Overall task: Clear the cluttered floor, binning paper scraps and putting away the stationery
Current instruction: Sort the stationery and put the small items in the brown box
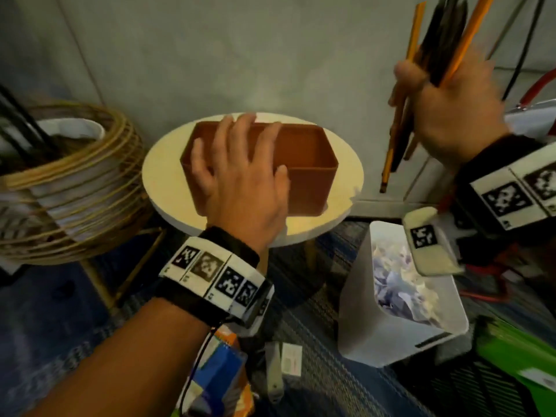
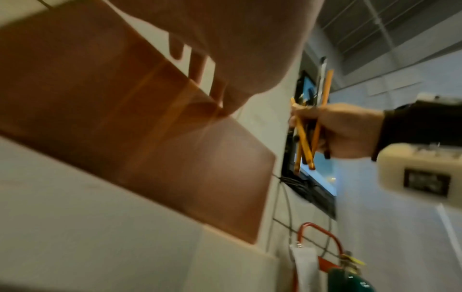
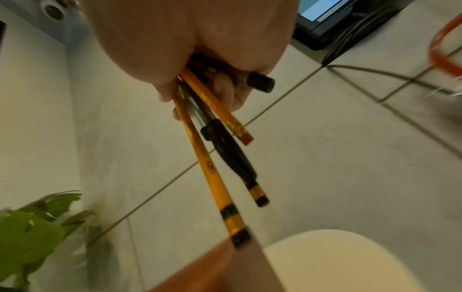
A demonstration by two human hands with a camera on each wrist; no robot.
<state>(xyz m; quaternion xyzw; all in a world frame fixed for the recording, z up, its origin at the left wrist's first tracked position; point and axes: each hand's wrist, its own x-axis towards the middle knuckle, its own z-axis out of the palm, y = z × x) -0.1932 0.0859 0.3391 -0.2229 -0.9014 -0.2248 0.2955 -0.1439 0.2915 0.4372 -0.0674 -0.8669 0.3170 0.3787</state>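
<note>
An orange-brown open box point(image 1: 307, 164) stands on a round white table point(image 1: 168, 164). My left hand point(image 1: 240, 152) lies over the box's left part, fingers spread across the top and thumb at the near rim; in the left wrist view the fingers point(image 2: 197, 67) reach to the rim of the box point(image 2: 125, 138). My right hand point(image 1: 445, 97) is raised to the right of the table and grips a bundle of yellow pencils and dark pens point(image 1: 400, 115). Their lower ends point(image 3: 207, 164) hang just above the box corner point(image 3: 220, 272).
A white bin point(image 1: 361, 326) holding crumpled paper scraps point(image 1: 400, 281) stands on the floor at the table's right. A wicker basket point(image 1: 60, 188) sits on the left. A blue-orange packet point(image 1: 219, 371) and a green folder point(image 1: 517, 353) lie on the floor. The wall is close behind.
</note>
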